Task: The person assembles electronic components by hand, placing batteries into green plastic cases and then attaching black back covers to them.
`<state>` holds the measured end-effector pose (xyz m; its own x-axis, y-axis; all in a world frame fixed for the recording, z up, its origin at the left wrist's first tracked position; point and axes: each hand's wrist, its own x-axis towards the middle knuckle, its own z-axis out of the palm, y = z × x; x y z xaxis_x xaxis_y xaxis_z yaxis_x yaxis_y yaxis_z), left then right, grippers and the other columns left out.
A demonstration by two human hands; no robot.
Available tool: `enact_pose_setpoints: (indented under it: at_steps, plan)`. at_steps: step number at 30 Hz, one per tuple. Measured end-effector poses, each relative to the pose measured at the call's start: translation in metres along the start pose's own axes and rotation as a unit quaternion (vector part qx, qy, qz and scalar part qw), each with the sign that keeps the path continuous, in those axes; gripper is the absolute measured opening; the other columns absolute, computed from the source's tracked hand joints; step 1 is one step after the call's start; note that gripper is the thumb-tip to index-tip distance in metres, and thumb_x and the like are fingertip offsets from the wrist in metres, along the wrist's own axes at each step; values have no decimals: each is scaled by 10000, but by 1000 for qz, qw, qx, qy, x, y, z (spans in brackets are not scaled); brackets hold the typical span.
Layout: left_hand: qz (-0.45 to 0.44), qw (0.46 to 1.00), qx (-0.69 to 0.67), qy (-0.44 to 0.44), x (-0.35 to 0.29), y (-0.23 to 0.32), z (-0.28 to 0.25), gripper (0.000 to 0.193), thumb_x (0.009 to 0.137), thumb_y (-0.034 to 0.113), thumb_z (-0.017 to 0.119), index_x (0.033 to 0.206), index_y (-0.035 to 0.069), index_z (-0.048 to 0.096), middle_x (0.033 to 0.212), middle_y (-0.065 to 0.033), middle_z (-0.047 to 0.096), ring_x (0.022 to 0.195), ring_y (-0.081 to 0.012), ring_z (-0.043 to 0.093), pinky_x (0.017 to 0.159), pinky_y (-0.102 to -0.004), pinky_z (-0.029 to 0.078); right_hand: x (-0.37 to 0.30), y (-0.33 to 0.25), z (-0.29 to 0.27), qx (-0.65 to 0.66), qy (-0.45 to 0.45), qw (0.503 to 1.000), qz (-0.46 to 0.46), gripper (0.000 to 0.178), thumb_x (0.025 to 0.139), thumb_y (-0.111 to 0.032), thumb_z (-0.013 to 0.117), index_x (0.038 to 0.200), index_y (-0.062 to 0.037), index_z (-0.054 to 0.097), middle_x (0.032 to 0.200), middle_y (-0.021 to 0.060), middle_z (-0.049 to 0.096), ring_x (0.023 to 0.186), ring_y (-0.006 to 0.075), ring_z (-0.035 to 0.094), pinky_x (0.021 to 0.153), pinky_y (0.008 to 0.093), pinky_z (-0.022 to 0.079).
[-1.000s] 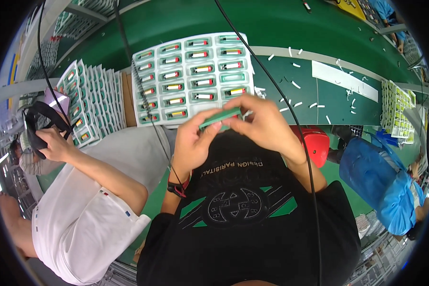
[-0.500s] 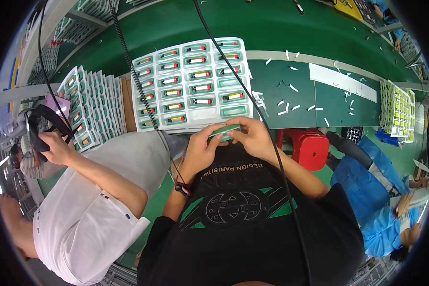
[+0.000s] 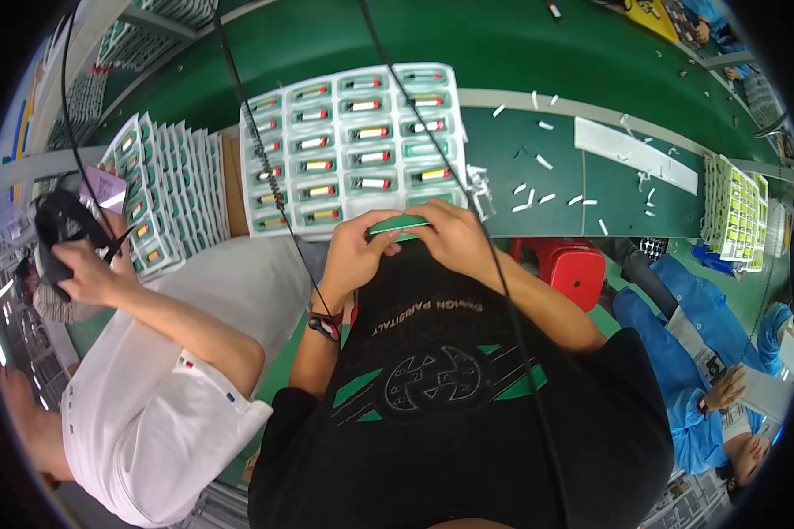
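Head view: both hands hold one flat green strip [image 3: 399, 226] between them, the left hand [image 3: 355, 251] pinching its left end, the right hand [image 3: 447, 236] closed over its right end. The strip lies just near of a white tray [image 3: 355, 150] on the green surface [image 3: 520, 53].

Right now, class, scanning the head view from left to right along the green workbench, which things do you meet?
Fanned stack of white trays → flat white tray of small coloured parts → scattered white scraps → long white strip → yellow-green tray.
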<state>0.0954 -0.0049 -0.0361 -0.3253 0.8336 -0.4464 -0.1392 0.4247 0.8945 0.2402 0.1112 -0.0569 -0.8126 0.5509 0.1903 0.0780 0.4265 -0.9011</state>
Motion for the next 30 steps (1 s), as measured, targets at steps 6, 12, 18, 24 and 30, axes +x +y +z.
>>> enact_pose_setpoints:
  at_steps: [6,12,18,24,30]
  plan:
    - [-41,997,-53,34,20,-18,-23,218,848,60,625,1060,11,637,918,-68,624,707,-126,597,616,-239,473,33,37,5,22,-113,993,4,275,794,-169,688,1006,-8,619,867,161,615,760,311,617,659,358,491]
    - [76,936,312,146,32,-51,-43,250,749,60,689,997,93,681,871,-102,511,801,-244,525,682,-331,431,122,167,-102,-223,68,970,60,264,797,-209,647,991,-31,624,865,145,606,725,299,605,680,372,501]
    - [170,893,382,168,39,-68,-38,168,740,33,669,905,63,675,851,-101,546,836,-284,546,722,-366,444,205,314,-235,-503,12,846,177,493,793,-197,561,1263,-67,487,1097,247,570,1109,403,472,942,451,422]
    - [141,862,416,253,30,-81,-28,183,710,10,672,881,72,685,862,-87,567,823,-290,539,726,-367,450,263,352,-257,-533,72,795,280,551,807,-244,573,1337,-173,442,1224,184,539,1214,395,396,1003,441,357]
    - [169,840,449,252,36,-81,-26,230,695,42,666,923,67,651,878,-102,574,816,-312,547,719,-393,466,257,398,-298,-424,56,858,286,268,823,-210,583,1064,-102,632,1026,183,623,973,329,590,866,431,463]
